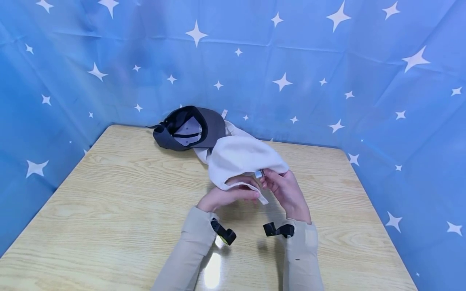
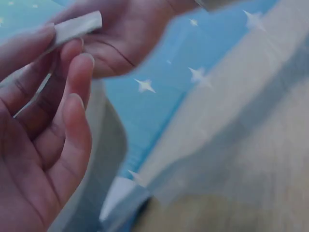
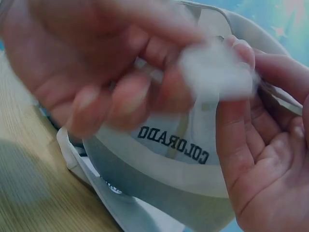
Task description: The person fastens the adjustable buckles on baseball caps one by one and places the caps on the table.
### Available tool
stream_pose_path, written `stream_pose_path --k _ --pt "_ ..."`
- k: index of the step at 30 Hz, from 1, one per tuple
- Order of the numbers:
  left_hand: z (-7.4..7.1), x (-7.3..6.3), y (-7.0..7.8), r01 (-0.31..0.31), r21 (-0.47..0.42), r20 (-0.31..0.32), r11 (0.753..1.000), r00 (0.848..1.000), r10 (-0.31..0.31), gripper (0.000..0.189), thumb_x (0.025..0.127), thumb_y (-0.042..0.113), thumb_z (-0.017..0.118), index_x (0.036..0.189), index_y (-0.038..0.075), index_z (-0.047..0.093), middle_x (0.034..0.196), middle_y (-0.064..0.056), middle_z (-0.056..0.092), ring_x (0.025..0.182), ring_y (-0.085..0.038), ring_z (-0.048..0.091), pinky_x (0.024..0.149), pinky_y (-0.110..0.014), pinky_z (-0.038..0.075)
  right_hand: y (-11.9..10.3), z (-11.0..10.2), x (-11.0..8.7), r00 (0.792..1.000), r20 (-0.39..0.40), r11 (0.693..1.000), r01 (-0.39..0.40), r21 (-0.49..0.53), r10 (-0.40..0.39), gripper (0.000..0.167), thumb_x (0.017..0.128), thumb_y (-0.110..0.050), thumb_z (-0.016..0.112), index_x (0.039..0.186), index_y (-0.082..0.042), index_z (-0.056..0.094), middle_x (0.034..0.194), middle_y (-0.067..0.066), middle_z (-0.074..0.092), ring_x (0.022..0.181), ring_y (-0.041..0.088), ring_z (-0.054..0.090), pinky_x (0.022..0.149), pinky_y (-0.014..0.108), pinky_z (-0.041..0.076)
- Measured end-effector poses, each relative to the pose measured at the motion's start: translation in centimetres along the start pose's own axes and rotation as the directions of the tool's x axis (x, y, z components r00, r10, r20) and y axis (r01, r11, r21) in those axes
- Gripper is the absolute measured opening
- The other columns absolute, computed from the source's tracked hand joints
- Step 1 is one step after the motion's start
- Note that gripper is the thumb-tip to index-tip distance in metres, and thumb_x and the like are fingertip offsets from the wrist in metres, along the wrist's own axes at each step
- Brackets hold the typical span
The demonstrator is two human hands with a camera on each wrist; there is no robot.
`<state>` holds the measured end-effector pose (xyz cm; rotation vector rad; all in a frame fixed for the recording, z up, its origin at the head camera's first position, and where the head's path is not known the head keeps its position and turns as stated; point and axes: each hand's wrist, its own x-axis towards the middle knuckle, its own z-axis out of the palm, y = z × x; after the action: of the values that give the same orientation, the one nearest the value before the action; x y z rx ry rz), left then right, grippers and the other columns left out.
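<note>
I see white baseball cap (image 1: pixel 244 155) w/ back strap (image 1: pixel 263 199) end loose, not yet fastened, L hand (image 1: pixel 222 197) pinching that end, R hand (image 1: pixel 289 195) pinching rim nr prob. buckle (image 1: pixel 259 174).

Makeshift studio corner, probably; wider room hidden. Wood-grain table (image 1: pixel 109 210) enclosed on three sides by blue fabric backdrop (image 1: pixel 236 26) printed with white four-pointed stars (image 1: pixel 196 34).

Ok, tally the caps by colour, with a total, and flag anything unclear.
White caps: 1
Dark caps: 1
Total: 2 caps; a partly hidden white item between them can't be identified, so it isn't counted.
</note>
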<state>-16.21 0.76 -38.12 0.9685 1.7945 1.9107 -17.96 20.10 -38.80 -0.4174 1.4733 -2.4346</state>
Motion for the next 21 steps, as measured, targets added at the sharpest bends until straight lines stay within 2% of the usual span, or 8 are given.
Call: stream_pose_path --k 3,7,12,14,17,21 --pt "0.0 -0.2 1.0 0.041 -0.019 -0.009 0.999 0.999 -0.041 0.01 0.085 0.007 0.059 0.093 0.0 0.059 0.083 -0.018 0.06 0.079 -0.037 0.053 0.072 -0.043 0.046 -0.1 0.0 0.0 1.0 -0.001 1.0 0.0 0.007 0.0 0.01 0.089 -0.003 0.051 0.1 -0.002 0.052 0.077 0.008 0.059 0.062 0.015 0.058 0.058 0.025 0.048" --pt "-0.1 -0.4 1.7 0.082 -0.06 -0.05 0.995 0.995 -0.085 0.012 0.086 0.012 0.059 0.094 0.003 0.058 0.086 -0.017 0.059 0.082 -0.036 0.052 0.074 -0.042 0.043 -0.1 0.0 -0.1 1.0 0.01 1.0 -0.008 -0.006 0.008 0.009 0.09 -0.004 0.052 0.098 -0.003 0.052 0.073 0.007 0.058 0.059 0.014 0.056 0.055 0.023 0.046" --pt "-0.6 -0.5 1.3 0.111 -0.118 -0.111 0.987 0.986 -0.124 0.015 0.087 0.016 0.059 0.098 0.005 0.056 0.086 -0.015 0.06 0.082 -0.03 0.055 0.077 -0.041 0.042 -0.1 0.0 -0.1 0.999 -0.011 0.999 -0.035 -0.027 0.034 0.011 0.089 -0.007 0.055 0.099 -0.004 0.053 0.076 0.005 0.056 0.061 0.013 0.055 0.056 0.022 0.046" --pt "-0.8 -0.4 1.0 0.119 -0.135 -0.126 0.984 0.983 -0.136 0.017 0.087 0.017 0.059 0.099 0.007 0.055 0.087 -0.014 0.061 0.084 -0.032 0.055 0.08 -0.044 0.041 -0.1 0.1 -0.1 0.999 -0.024 0.999 -0.041 -0.029 0.041 0.016 0.088 -0.009 0.056 0.102 -0.005 0.052 0.083 0.005 0.054 0.064 0.013 0.056 0.06 0.022 0.048" --pt "-0.9 -0.5 1.1 0.11 -0.153 -0.133 0.982 0.982 -0.131 0.019 0.086 0.02 0.06 0.099 0.007 0.054 0.088 -0.015 0.061 0.086 -0.035 0.055 0.081 -0.046 0.041 -0.1 0.2 -0.2 0.999 -0.026 0.999 -0.042 -0.027 0.042 0.017 0.088 -0.008 0.056 0.103 -0.004 0.052 0.088 0.006 0.053 0.067 0.013 0.056 0.063 0.023 0.048" --pt "-0.9 -0.5 1.4 0.081 -0.159 -0.109 0.984 0.989 -0.099 0.022 0.086 0.021 0.06 0.099 0.005 0.054 0.095 -0.023 0.058 0.088 -0.034 0.055 0.082 -0.049 0.041 -0.1 0.3 -0.1 0.999 -0.025 0.998 -0.034 -0.044 0.033 0.013 0.088 -0.007 0.056 0.101 -0.004 0.055 0.086 0.006 0.055 0.068 0.014 0.056 0.062 0.023 0.048"
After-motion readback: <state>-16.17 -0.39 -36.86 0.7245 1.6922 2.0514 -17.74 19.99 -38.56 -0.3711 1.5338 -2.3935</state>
